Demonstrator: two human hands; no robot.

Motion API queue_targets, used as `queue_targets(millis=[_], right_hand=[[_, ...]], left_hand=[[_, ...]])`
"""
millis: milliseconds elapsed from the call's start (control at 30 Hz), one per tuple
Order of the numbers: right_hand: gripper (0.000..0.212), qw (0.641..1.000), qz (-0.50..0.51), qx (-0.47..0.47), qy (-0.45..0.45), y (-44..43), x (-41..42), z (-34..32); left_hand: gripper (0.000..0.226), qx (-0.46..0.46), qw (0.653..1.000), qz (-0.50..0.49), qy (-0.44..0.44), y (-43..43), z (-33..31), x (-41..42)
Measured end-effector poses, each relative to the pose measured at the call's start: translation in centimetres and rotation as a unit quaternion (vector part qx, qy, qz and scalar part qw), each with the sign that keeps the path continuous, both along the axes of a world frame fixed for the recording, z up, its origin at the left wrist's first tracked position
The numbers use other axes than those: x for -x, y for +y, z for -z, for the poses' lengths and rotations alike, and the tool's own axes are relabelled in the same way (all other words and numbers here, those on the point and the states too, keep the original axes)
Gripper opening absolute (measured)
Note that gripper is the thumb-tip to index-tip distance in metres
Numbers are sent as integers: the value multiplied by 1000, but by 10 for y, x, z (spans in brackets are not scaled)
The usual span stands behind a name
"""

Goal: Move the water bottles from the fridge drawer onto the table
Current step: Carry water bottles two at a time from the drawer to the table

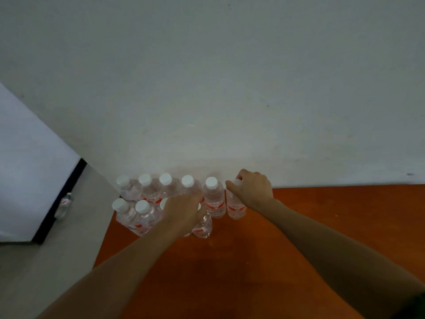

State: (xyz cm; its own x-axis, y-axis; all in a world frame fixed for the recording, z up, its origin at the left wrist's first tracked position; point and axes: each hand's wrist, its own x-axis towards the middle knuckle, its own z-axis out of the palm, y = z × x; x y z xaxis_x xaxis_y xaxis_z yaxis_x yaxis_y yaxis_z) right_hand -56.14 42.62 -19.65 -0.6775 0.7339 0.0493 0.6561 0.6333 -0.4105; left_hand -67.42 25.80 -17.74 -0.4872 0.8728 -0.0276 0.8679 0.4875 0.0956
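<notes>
Both bottles I'm handling stand upright, long axes vertical, so each grip sits straight above its bottle. My right hand [251, 188] is curled round the cap and neck of the end bottle [235, 207], which stands on the table [253, 261] at the right end of the far row [166, 184] along the wall [230, 88], just beside its neighbour. My left hand [184, 208] wraps over the top of the near bottle [203, 226], its cap hidden under my palm, in front of that row. Both bases look planted, so I judge the next move is releasing straight upward, without nudging the neighbours.
</notes>
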Motion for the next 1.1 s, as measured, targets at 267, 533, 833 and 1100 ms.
queue_targets(millis=[267, 533, 833, 1100], right_hand=[[54, 999, 12, 30, -4, -7, -9, -4], [55, 994, 79, 69, -23, -50, -75, -37], [45, 980, 167, 82, -72, -153, -247, -56], [39, 947, 309, 49, -66, -216, -430, -96]], left_hand=[[40, -18, 998, 43, 47, -6, -17, -1], [35, -46, 995, 62, 57, -42, -43, -26], [22, -34, 978, 204, -12, -97, -57, -152], [25, 24, 928, 368, 48, -82, -81, -318]])
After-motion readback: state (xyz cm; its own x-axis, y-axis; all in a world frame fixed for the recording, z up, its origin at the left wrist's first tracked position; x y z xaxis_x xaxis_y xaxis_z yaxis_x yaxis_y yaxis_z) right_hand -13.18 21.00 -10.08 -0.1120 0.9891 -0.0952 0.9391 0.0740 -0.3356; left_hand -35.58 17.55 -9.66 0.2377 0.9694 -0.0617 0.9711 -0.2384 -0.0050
